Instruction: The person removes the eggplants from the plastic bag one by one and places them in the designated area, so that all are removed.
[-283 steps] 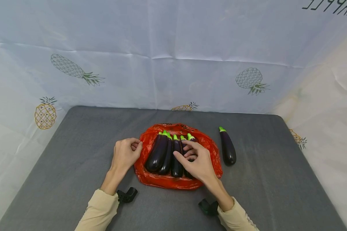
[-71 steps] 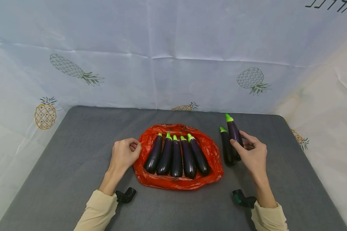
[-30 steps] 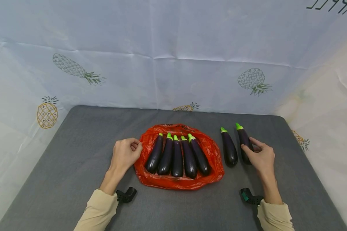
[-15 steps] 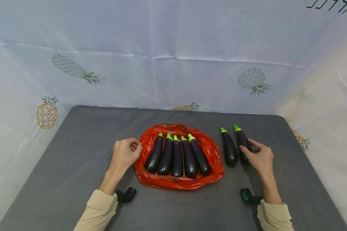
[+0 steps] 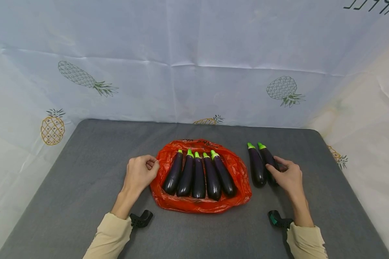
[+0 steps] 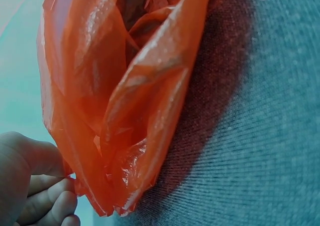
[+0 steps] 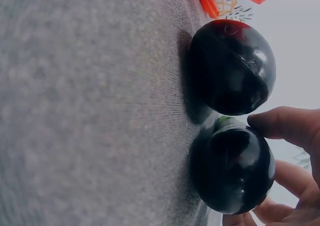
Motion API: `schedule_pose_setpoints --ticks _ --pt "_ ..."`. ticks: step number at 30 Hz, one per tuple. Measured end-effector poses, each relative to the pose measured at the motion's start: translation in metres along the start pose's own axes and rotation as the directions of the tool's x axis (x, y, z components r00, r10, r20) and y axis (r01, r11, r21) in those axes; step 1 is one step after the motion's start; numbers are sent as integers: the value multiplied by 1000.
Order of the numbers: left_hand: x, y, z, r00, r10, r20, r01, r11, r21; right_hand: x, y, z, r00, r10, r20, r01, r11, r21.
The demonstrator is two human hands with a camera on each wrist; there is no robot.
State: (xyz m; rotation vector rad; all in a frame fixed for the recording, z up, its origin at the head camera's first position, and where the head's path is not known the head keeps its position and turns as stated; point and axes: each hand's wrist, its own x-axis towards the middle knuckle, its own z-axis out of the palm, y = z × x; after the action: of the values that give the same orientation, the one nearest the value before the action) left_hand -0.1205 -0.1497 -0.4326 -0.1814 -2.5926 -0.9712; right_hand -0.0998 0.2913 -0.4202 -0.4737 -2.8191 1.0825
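My left hand (image 5: 142,172) pinches the left edge of a red plastic bag (image 5: 168,205); the left wrist view shows thumb and fingers on the bag's gathered rim (image 6: 95,196). Inside the opened bag several dark purple eggplants (image 5: 199,176) with green caps lie side by side. Right of the bag, my right hand (image 5: 288,176) holds one eggplant (image 5: 268,158) between thumb and fingers, low at the table. Another eggplant (image 5: 256,167) lies just left of it. In the right wrist view the held eggplant (image 7: 235,171) and its neighbour (image 7: 232,68) sit close together, round ends toward the camera.
A grey cloth-covered table (image 5: 207,233) carries everything. Behind it hangs a pale sheet (image 5: 142,90) printed with pineapples. Black wrist-camera mounts (image 5: 142,218) sit by both cuffs.
The right hand took an eggplant from the bag, carried it right to the table, and has since slid it left toward the other eggplant. The left hand has stayed at the bag's edge.
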Motion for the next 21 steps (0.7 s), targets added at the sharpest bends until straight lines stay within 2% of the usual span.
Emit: schedule_pose_setpoints --ticks 7,21 --pt "0 0 0 1000 -3 0 3 1000 1 1 0 0 1000 -20 4 20 1000 -11" --pt "0 0 0 1000 -6 10 6 1000 3 0 -1 2 1000 -13 -12 13 1000 -3"
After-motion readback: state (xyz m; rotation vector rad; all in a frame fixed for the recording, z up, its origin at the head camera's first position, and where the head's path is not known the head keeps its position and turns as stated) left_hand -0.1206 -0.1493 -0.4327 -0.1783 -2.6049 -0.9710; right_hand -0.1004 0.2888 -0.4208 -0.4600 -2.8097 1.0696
